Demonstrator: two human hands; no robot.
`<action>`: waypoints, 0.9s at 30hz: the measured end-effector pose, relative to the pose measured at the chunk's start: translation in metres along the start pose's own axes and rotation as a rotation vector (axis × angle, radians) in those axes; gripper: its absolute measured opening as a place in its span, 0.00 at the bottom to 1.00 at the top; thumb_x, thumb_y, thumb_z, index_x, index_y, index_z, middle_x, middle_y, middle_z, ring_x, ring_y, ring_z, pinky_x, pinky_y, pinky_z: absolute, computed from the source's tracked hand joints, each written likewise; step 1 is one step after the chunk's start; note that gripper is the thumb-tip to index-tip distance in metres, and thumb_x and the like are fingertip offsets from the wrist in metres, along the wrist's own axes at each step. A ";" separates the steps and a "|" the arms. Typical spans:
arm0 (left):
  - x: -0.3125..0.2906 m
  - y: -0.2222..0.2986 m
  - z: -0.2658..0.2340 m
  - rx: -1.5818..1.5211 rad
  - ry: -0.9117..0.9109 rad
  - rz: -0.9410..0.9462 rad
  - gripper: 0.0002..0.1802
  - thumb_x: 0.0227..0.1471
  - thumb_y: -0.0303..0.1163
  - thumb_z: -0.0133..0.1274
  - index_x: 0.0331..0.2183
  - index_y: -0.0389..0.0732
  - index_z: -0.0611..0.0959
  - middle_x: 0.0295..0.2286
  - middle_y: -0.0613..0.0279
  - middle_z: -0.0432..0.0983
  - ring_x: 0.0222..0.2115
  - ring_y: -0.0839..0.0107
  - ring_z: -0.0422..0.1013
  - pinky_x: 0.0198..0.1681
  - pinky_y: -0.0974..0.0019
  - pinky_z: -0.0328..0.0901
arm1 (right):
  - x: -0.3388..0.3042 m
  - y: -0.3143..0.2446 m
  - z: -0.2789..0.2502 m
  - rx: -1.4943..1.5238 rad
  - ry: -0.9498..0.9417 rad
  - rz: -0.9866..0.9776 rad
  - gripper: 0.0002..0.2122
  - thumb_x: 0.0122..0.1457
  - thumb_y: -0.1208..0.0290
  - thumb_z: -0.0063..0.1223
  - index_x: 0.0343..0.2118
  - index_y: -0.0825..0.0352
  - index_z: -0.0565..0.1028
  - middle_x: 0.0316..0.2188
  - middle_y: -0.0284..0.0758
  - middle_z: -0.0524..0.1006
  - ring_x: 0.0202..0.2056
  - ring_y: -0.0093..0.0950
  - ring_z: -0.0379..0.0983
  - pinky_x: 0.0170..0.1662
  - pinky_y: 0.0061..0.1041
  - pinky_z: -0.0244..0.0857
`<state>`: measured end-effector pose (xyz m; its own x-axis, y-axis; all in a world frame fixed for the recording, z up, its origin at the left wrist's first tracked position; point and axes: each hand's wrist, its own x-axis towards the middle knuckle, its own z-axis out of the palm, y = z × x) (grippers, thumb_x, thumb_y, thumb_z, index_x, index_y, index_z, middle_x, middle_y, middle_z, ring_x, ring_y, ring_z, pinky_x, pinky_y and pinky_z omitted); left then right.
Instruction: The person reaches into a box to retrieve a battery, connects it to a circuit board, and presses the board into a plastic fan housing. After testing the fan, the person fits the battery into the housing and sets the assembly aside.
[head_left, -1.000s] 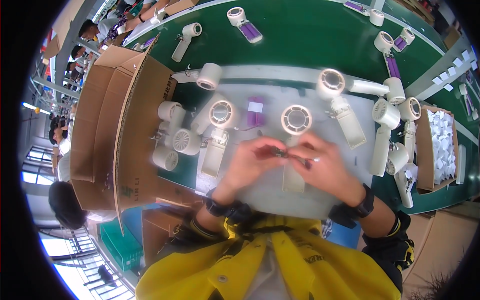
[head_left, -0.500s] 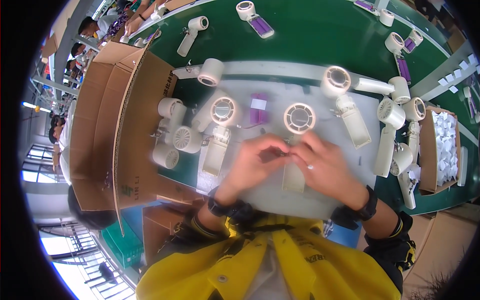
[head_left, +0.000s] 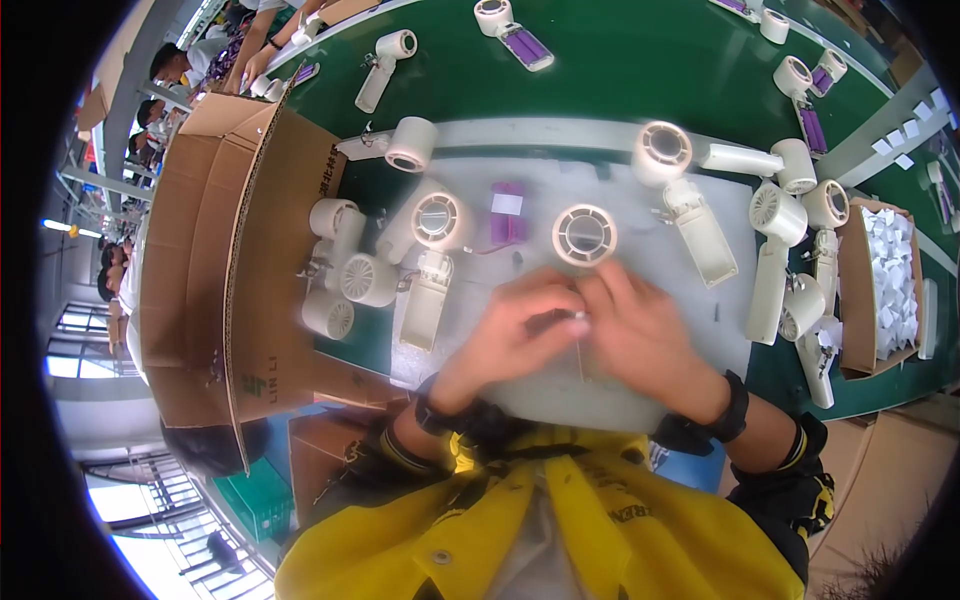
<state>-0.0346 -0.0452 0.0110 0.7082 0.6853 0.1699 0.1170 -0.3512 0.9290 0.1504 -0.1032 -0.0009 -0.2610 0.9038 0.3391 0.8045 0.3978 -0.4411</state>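
1. Grips what looks like a small dark part between thumb and fingers of the left hand; brings the right hand in beside it, fingertips nearly meeting; cannot tell whether those right fingertips pinch anything, for blur and overlap.
2. Works just short of the round head of a white fan, lying on the pale mat; covers most of its handle with the right hand.
3. Compared with half a second ago, lays the right fingers further across that handle, leaving only a sliver in sight; probably means a shifted finger hold within the same fine work, not a fresh step.
4. Leaves the purple pack on the mat beyond the left hand, untouched, as before.
5. Has opened white fans to left and right; has a carton of white slips farther right.
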 end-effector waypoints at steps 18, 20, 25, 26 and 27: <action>0.001 0.003 0.002 -0.106 0.079 -0.209 0.13 0.65 0.32 0.46 0.33 0.32 0.79 0.32 0.59 0.76 0.31 0.73 0.70 0.35 0.70 0.65 | 0.005 0.012 -0.014 0.254 -0.001 -0.029 0.07 0.54 0.74 0.55 0.35 0.66 0.73 0.35 0.36 0.69 0.27 0.34 0.74 0.29 0.32 0.69; 0.001 0.002 0.001 -0.157 0.078 -0.223 0.14 0.65 0.32 0.46 0.34 0.32 0.79 0.32 0.59 0.76 0.31 0.73 0.70 0.36 0.70 0.65 | 0.008 0.015 -0.019 0.379 -0.006 -0.020 0.07 0.55 0.74 0.56 0.36 0.66 0.74 0.34 0.36 0.71 0.26 0.34 0.74 0.28 0.32 0.69; 0.000 -0.001 -0.002 -0.295 0.056 -0.231 0.15 0.66 0.33 0.45 0.35 0.31 0.80 0.35 0.59 0.76 0.32 0.75 0.70 0.37 0.70 0.66 | 0.011 0.020 -0.024 0.620 -0.041 0.049 0.05 0.56 0.74 0.61 0.34 0.67 0.80 0.30 0.36 0.73 0.25 0.31 0.71 0.29 0.28 0.65; -0.001 -0.002 -0.002 -0.314 0.042 -0.222 0.15 0.66 0.33 0.45 0.36 0.31 0.80 0.35 0.58 0.76 0.33 0.74 0.71 0.38 0.70 0.67 | 0.010 0.020 -0.024 0.631 -0.045 0.063 0.05 0.56 0.74 0.61 0.34 0.67 0.80 0.30 0.36 0.73 0.25 0.31 0.70 0.29 0.27 0.65; -0.001 -0.002 -0.003 -0.315 0.044 -0.222 0.15 0.66 0.33 0.45 0.36 0.31 0.80 0.35 0.58 0.76 0.33 0.74 0.71 0.38 0.70 0.67 | 0.010 0.020 -0.023 0.644 -0.049 0.078 0.04 0.56 0.73 0.61 0.33 0.67 0.81 0.30 0.36 0.72 0.25 0.30 0.70 0.29 0.27 0.65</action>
<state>-0.0378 -0.0438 0.0098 0.6583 0.7517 -0.0395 0.0399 0.0177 0.9990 0.1767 -0.0894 0.0130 -0.2513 0.9338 0.2546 0.3455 0.3322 -0.8777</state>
